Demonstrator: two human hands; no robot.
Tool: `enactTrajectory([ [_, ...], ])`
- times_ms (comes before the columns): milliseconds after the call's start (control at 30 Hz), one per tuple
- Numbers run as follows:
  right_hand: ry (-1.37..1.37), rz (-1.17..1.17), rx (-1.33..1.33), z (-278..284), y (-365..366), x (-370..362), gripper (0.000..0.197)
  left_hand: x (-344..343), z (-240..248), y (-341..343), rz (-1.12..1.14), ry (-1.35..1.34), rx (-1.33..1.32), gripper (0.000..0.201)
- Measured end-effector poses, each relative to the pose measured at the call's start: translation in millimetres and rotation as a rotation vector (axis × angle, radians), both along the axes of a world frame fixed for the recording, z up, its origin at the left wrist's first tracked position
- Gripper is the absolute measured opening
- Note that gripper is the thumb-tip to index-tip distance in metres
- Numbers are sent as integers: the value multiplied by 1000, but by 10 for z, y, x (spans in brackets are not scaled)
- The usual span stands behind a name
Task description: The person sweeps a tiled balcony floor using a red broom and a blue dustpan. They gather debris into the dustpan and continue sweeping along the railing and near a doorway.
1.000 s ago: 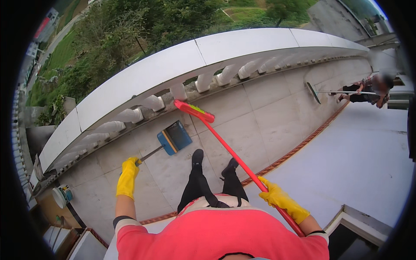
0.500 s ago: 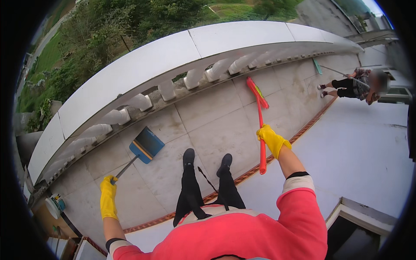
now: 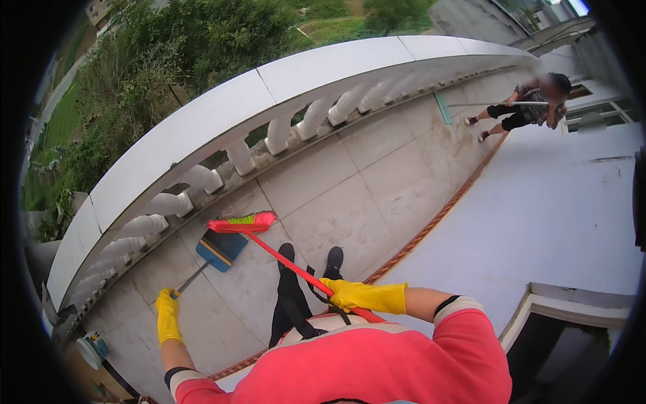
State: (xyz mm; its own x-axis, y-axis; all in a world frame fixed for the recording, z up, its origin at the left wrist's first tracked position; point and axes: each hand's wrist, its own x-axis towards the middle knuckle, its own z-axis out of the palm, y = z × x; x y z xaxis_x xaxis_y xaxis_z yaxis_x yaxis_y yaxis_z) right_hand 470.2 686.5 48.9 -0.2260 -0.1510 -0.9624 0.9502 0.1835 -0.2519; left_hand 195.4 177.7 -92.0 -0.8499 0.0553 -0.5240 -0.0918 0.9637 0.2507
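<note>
A yellow rubber glove covers my left hand [image 3: 168,313], which is closed around the end of the grey handle of a blue dustpan [image 3: 223,250]. The dustpan rests on the tiled floor to the left of my feet. My right hand [image 3: 342,293], gloved in yellow too, grips the red handle of a broom [image 3: 286,260] in front of my waist. The broom's red head with yellow-green bristles lies across the far edge of the dustpan; whether they touch I cannot tell.
A white balustrade [image 3: 282,84] curves along the far side, with greenery beyond. At the far right another person [image 3: 535,104] holds a long pole with a light-green head [image 3: 442,108]. A white wall [image 3: 511,215] stands at right. A round white container [image 3: 89,352] sits at lower left.
The broom has swung from the right over to the dustpan, and my right hand has come in toward my waist. The other person's green-headed tool has shifted left in view.
</note>
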Motion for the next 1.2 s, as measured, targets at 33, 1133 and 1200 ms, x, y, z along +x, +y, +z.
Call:
enactTrajectory([
  [33,31,-31,-64,125,94,-39,84,24,25,19,15,13,24,24],
  [1133,182,-788,598,126,560,3365,24,686,3945,3355,21,-103,1385,26],
  [1200,213,-857,536,-1,583,3461,25,594,3763,3253,93,-86,1505,29],
])
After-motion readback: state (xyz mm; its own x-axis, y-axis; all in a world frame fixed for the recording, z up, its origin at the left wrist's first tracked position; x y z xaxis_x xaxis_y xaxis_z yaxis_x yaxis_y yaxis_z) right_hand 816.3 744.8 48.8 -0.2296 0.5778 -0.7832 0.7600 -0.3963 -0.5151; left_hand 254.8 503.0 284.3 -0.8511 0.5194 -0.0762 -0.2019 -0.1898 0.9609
